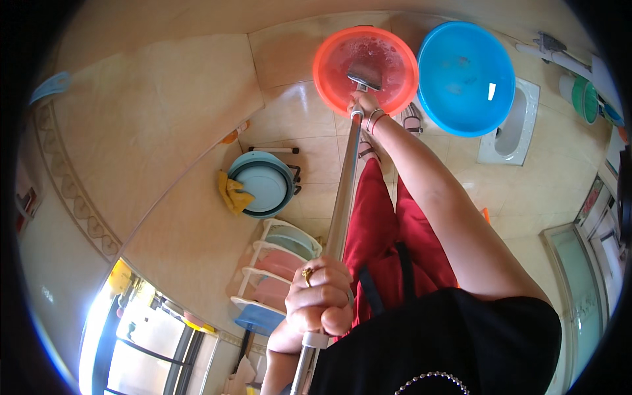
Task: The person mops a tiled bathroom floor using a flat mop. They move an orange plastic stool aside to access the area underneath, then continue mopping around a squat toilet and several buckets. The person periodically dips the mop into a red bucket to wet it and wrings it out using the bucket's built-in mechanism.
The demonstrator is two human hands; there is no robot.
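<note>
A long-handled mop [347, 191] with a silvery pole slants up from near my body to an orange-red basin [321, 85]. Its small flat grey head [365, 78] sits in or just over sudsy water; how deep I cannot tell. Down by the head, my right hand [364, 104], with bangles at the wrist, is closed round the lower pole at the basin's near rim. My left hand [319, 296], wearing a gold ring, is wrapped round the upper pole close to my body.
A blue basin [461, 115] of water stands right of the orange one, partly over a white squat toilet [517, 128]. To the left are a grey-blue basin [263, 187] with a yellow cloth [234, 193] and a white rack [245, 270] of coloured basins. My feet [411, 122] are beside the orange basin.
</note>
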